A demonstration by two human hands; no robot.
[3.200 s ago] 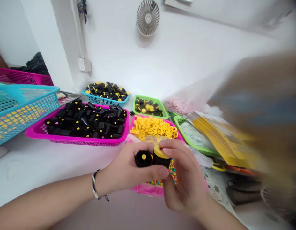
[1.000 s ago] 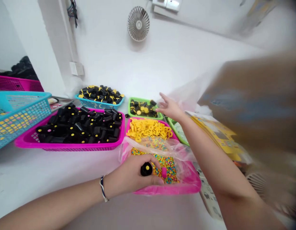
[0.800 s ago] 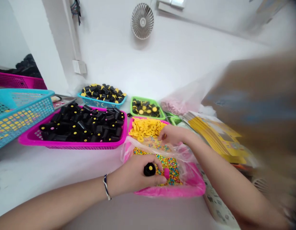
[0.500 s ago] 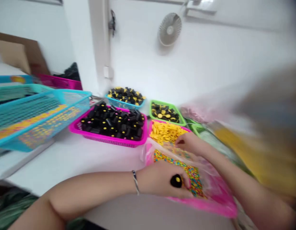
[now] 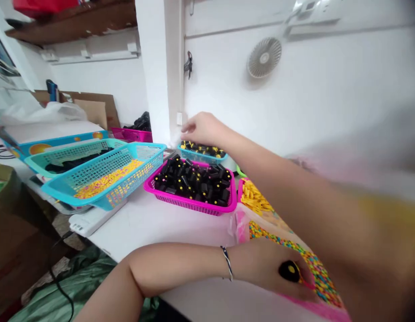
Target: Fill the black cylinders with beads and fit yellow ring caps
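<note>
My left hand (image 5: 271,266) is closed around a small black piece with a yellow dot on its end (image 5: 289,271). It rests over many small multicoloured bead-like pieces (image 5: 323,275) in a pink container (image 5: 241,226) with clear plastic. My right hand (image 5: 202,127) is raised above the blue basket (image 5: 197,156) of black-and-yellow pieces at the back. Its fingers are curled together, and what they hold, if anything, cannot be made out. Between the hands stands a magenta basket (image 5: 190,203) full of black pieces with yellow and pink dots (image 5: 194,179).
Yellow pieces (image 5: 254,197) fill a pink basket, partly behind my right forearm. On the left, a blue basket (image 5: 103,192) holds small yellow and pink bits, beside a teal basket (image 5: 73,152) with black items. A fan (image 5: 264,57) hangs on the wall.
My right hand has moved from the yellow pieces up and left to above the blue back basket. My left hand still holds the black piece. The view has turned left.
</note>
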